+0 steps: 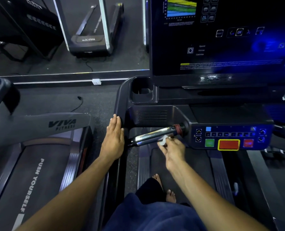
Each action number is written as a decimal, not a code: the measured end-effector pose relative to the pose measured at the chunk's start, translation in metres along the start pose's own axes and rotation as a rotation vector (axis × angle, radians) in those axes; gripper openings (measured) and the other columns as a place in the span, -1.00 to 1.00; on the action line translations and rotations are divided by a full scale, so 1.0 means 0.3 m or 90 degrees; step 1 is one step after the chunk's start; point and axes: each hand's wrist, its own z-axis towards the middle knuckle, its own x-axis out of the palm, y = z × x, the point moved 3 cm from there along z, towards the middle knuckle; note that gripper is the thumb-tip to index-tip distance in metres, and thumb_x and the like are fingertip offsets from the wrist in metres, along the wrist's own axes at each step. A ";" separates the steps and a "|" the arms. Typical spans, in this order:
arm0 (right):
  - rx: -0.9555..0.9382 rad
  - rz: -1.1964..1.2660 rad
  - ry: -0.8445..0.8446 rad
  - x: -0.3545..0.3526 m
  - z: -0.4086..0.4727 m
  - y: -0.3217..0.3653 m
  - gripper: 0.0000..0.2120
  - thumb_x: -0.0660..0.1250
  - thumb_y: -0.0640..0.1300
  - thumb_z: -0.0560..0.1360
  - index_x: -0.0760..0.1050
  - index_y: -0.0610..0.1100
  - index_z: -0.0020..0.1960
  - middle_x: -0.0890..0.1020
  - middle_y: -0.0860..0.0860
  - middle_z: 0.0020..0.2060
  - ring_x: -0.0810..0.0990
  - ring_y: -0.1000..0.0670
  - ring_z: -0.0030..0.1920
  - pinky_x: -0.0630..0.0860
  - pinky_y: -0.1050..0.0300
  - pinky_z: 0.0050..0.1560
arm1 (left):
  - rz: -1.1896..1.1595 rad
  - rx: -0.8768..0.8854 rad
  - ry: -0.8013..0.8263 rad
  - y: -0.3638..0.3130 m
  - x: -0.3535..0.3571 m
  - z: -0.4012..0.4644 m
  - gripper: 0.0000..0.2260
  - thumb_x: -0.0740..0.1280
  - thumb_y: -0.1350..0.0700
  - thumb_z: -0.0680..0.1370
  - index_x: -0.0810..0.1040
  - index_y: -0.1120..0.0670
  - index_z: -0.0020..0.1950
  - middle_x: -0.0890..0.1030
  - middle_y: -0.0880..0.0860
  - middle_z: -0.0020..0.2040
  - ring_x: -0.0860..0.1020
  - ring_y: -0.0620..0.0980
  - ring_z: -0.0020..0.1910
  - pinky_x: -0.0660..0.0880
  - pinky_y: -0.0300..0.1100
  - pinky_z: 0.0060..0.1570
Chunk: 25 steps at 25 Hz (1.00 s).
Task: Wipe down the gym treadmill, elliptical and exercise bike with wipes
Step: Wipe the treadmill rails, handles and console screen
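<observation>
You are standing on the treadmill [180, 165], on its dark belt, with your bare feet near the bottom of the view. The big dark screen [221, 39] stands at the far edge of the machine, up and to the right. Under it, on the right side, sits the button panel [230, 137] with a green button, a big red button in a yellow frame and a smaller red one. At the far left corner of the console there is a cup holder [142, 90].

Another treadmill [31, 172] stands just beside yours on the left, with the words "PUSH YOURSELF" on its belt.

Your left hand [113, 139] lies flat on the left side rail [120, 104] of your treadmill. Its fingers are straight and close together, pointing away from you, and it holds nothing.

A shiny metal handle bar [152, 135] sticks out from the left end of the button panel and slants down toward the left rail. It has a red ring where it meets the panel.

Your right hand [172, 151] is just under that bar, near its middle. Its fingers are curled and pinch a small white wipe [162, 140]. The wipe touches the underside of the shiny bar. Your two hands are apart, with the low end of the bar between them.
</observation>
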 end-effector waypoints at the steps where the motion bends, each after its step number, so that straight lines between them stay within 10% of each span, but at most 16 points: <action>1: -0.013 0.021 -0.013 -0.019 0.004 0.029 -0.83 0.26 -0.42 0.59 0.51 -0.23 -0.12 0.58 -0.12 -0.16 0.59 0.00 -0.15 0.61 -0.03 0.08 | 0.003 -0.001 -0.001 0.000 0.000 -0.001 -0.50 -0.01 0.05 0.75 -0.06 0.07 0.68 -0.15 -0.09 0.66 -0.19 -0.16 0.62 -0.23 -0.26 0.52; 9: 0.037 -0.011 0.032 0.077 -0.050 -0.059 -0.92 0.35 -0.31 0.57 0.50 -0.27 -0.10 0.56 -0.14 -0.32 0.47 0.01 -0.41 0.51 0.22 -0.52 | 0.004 -0.004 -0.001 -0.010 -0.003 -0.008 -0.51 -0.01 0.05 0.75 -0.04 0.08 0.68 -0.13 -0.07 0.67 -0.16 -0.15 0.62 -0.16 -0.17 0.59; 17: 0.139 -0.225 0.247 0.099 -0.122 -0.128 -0.85 0.23 -0.45 0.55 0.47 -0.24 -0.09 0.59 -0.13 -0.36 0.52 -0.01 -0.41 0.62 0.07 -0.34 | 0.039 0.012 -0.012 -0.014 0.000 -0.005 -0.52 0.00 0.08 0.75 0.01 0.14 0.67 -0.06 0.03 0.68 -0.09 -0.03 0.65 -0.14 -0.05 0.61; 25: -0.065 -0.314 0.227 -0.277 -0.108 0.111 -0.74 0.23 -0.46 0.53 0.61 -0.20 0.03 0.64 0.10 -0.35 0.60 0.14 -0.36 0.68 -0.05 -0.15 | 0.111 0.213 0.012 -0.230 0.098 -0.039 -0.49 -0.11 -0.07 0.72 -0.01 0.05 0.66 -0.06 -0.03 0.67 -0.17 -0.11 0.64 -0.30 -0.03 0.59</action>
